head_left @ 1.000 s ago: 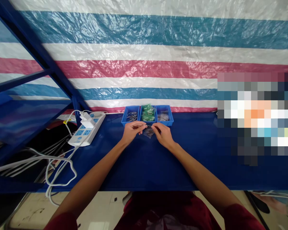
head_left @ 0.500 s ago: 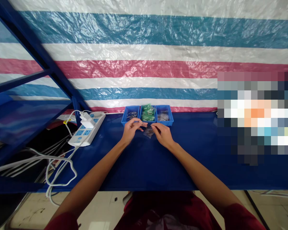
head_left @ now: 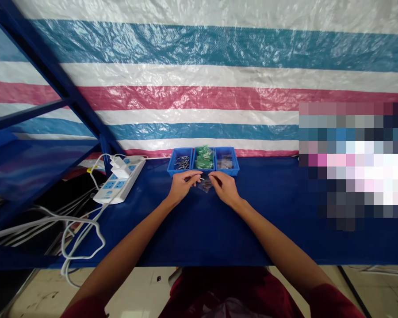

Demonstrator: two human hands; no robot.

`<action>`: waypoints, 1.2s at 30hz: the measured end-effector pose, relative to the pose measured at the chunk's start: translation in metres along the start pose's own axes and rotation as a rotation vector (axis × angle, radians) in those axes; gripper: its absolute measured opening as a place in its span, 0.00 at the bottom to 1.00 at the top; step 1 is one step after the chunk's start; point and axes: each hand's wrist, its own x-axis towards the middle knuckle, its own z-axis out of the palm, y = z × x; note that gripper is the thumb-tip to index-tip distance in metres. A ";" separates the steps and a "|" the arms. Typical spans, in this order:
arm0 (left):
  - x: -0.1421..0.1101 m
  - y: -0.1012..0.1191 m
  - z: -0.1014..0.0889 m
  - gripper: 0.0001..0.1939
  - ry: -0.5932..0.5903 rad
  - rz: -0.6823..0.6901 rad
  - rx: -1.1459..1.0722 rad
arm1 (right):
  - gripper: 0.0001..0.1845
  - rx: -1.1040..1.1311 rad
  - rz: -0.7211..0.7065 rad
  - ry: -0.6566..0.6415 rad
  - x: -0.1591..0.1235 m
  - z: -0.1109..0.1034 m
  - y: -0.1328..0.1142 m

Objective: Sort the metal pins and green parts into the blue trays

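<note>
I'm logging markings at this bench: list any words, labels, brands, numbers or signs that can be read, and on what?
None can be read.
Power strip: faint marking at its near end, too small to read.
Maroon shirt: pale patch, too blurred to tell whether it is print.

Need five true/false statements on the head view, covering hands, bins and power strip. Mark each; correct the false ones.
1. Three blue bins stand side by side. True.
2. The green packets sit in the right bin. False: the green packets are in the middle bin.
3. A thin light piece shows at the fingertips of the left hand. True.
4. The clear bag is inside a bin. False: the clear bag lies on the table.
5. A white plug is on the power strip. True.
</note>
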 end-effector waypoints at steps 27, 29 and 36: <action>-0.001 0.006 0.000 0.21 -0.207 -0.110 -0.176 | 0.14 -0.013 0.044 -0.098 0.000 0.000 0.003; -0.001 0.006 0.000 0.18 -0.178 -0.085 -0.121 | 0.15 -0.034 0.066 -0.077 0.001 0.001 0.005; -0.003 0.011 0.001 0.15 -0.094 0.038 0.095 | 0.16 -0.038 0.094 -0.048 0.001 0.000 0.002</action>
